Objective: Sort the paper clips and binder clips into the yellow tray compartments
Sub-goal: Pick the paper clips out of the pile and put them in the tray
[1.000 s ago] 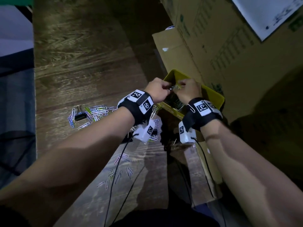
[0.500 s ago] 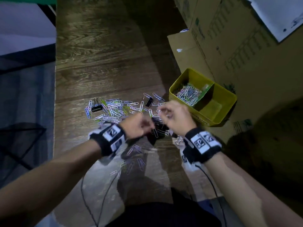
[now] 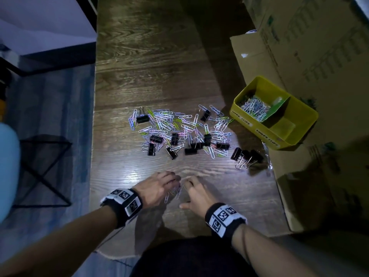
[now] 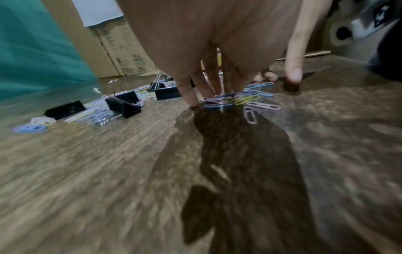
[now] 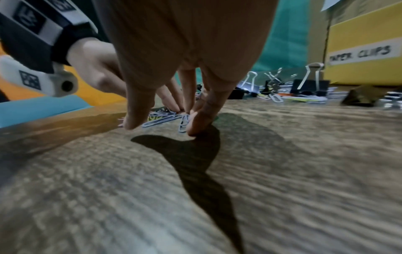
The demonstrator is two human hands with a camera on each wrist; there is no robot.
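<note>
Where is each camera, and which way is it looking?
Head: up high, looking down at the table, yellow tray and both forearms.
Left wrist: low by the table, looking along the left hand at a small bunch of paper clips.
Right wrist: low too, looking along the right hand; the left hand shows beyond.
Shared: all three show that bunch between the hands.

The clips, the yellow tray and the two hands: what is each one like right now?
small paper clip bunch: flat on table, between both hands' fingertips
big clip pile: mixed, unsorted, on table
yellow tray: one compartment holds paper clips, the other looks empty
left hand: fingers down on bunch
right hand: fingers down beside bunch
</note>
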